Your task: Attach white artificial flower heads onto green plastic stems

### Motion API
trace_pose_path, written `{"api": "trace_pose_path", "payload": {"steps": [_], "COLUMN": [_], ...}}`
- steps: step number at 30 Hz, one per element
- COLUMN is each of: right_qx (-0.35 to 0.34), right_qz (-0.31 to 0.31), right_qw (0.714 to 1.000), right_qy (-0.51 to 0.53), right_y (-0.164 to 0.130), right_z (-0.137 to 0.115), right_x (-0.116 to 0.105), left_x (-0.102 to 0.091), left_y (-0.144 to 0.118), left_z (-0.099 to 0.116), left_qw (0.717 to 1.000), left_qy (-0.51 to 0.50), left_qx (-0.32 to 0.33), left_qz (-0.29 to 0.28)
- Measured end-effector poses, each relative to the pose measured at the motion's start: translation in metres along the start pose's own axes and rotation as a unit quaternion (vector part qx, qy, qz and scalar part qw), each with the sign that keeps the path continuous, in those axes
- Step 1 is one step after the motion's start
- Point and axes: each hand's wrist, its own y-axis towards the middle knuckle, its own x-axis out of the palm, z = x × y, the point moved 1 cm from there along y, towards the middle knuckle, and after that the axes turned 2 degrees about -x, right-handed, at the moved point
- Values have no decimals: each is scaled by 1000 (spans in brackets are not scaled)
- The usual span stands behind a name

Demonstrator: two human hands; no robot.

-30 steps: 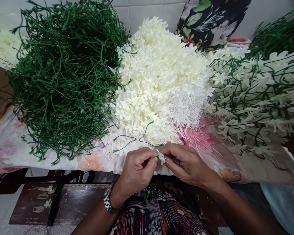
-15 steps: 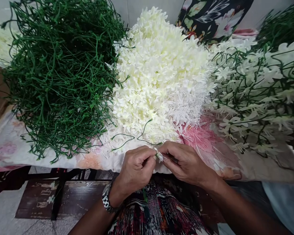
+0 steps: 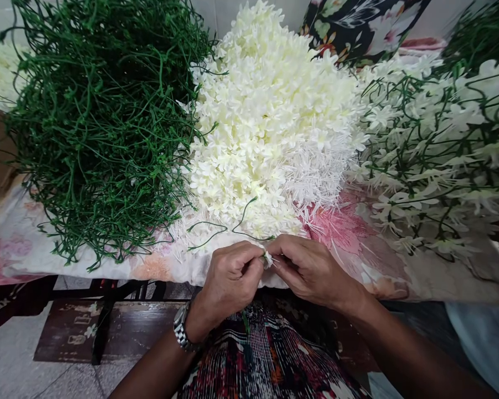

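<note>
Close together at the table's front edge, my two hands meet over one small white artificial flower [image 3: 268, 259]. My left hand [image 3: 235, 277] is closed in a pinch at the flower's left side; a bit of green plastic stem [image 3: 245, 321] shows below it against the patterned clothing. From the other side, the thumb and forefinger of my right hand [image 3: 310, 271] pinch the flower, with thin white filaments sticking out between. The exact join of flower and stem is hidden by the fingertips. Two loose green stems [image 3: 210, 235] lie just beyond my hands.
A tall heap of green stems [image 3: 103, 133] stands at the left. Piled in the middle are cream-white blossoms [image 3: 270, 111]. Flowers on green stems [image 3: 436, 160] lie at the right. A floral cloth [image 3: 336, 233] covers the table; below is a brown wooden board [image 3: 141, 332].
The whole view has shifted slightly upward. My hands keep their pinch around the white flower, which has turned a little and sits nearer the left fingertips.
</note>
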Motion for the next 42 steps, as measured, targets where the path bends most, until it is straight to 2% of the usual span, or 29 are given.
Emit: {"api": "trace_pose_path", "payload": {"steps": [11,18,23,32,42], "right_qx": [-5,77,111,40,23], "right_qz": [16,36,41,61,93], "right_qw": [1000,995,985,994,995], "right_qy": [-9,56,127,85,20], "right_y": [1,2,0,2,5], "right_z": [0,-6,-13,-12,-16], "right_x": [2,-4,-12,-9,-3], "left_x": [0,-3,-4,-4,-4], "left_y": [1,-3,-4,-6,-6], "left_z": [0,-3,-4,-6,-3], "left_qw": [999,986,977,971,975], "left_qy": [-23,-125,-173,-204,-181], "left_qx": [-44,-105,-123,-122,-119], "left_qz": [-6,24,37,35,42]}}
